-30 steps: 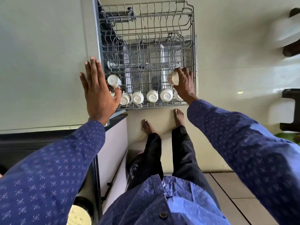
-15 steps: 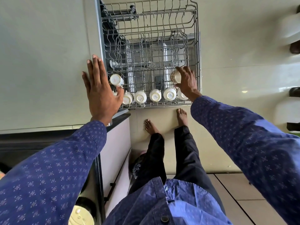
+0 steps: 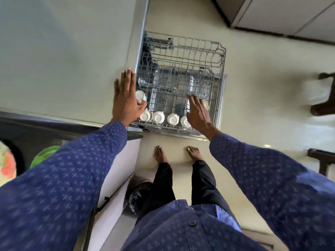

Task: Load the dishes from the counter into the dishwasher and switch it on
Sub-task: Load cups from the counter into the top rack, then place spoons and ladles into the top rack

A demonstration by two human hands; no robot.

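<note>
The grey wire dishwasher rack [image 3: 222, 69] is pulled out over the floor. Several white cups [image 3: 158, 117] stand upside down in a row along its near edge, and one more cup [image 3: 140, 95] lies at the left side. My left hand [image 3: 125, 102] is flat with straight fingers on the counter edge beside the rack, partly covering that cup. My right hand [image 3: 197, 111] hovers over the rack's near right corner with fingers spread and nothing in it. A cup [image 3: 206, 105] sits just past its fingers, blurred.
The pale counter [image 3: 63, 60] runs left of the rack. A dark sink area [image 3: 27, 138] below it holds a green bowl [image 3: 43, 154] and a colourful plate [image 3: 6, 163]. My bare feet [image 3: 159, 154] stand on the cream floor. Dark chair parts [image 3: 322, 105] are at right.
My right hand let go of the cup it held into the rack's right side and opened, drawing back. The view tilted and pulled away. My left hand stayed on the counter edge.
</note>
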